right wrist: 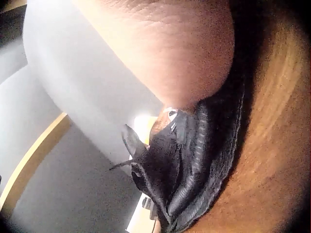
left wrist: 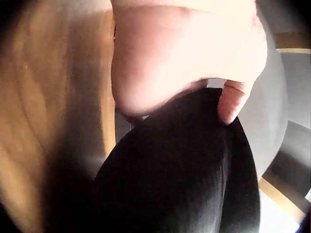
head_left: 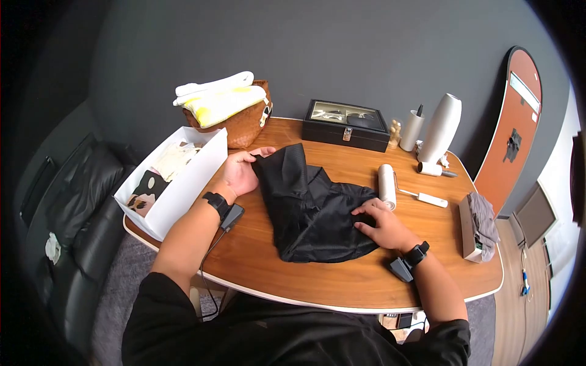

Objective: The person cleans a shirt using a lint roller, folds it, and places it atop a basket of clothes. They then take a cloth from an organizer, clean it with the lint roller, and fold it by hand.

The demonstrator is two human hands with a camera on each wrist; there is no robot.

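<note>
Indoors, a person in a black short-sleeved top handles a piece of black cloth (head_left: pixel 317 226) with both hands at a wooden table (head_left: pixel 244 256). In the head view, the cloth lies on the person's side of a black display case (head_left: pixel 323 132), a ribbed section of it raised. The left hand (head_left: pixel 241 172), to the left of the case and nearer the person, pinches the edge of that raised section. The right hand (head_left: pixel 386 226), on the near side of the case and toward its right end, rests on the cloth's other side, a gap showing between thumb and forefinger. Left of the case, a brown woven bag (head_left: pixel 235 135) bears white and yellow towels (head_left: pixel 229 105); nearer the person, also left of the case, sits an open white box (head_left: pixel 195 183). Right of the case stand a small jar (head_left: pixel 395 135), a white cylinder (head_left: pixel 412 132) and a tall white appliance (head_left: pixel 443 127). Nearer the person than the case's right end lies a white roller (head_left: pixel 386 185); well to the case's right, a small box holds grey fabric (head_left: pixel 485 222).

From the left wrist, the grip is narrow, one digit bent over the cloth's edge and the material draping below.

From the right wrist, the palm covers bunched cloth with a small label (right wrist: pixel 173 115); the fingertips are hidden, and whether they pinch the material cannot be told.
</note>
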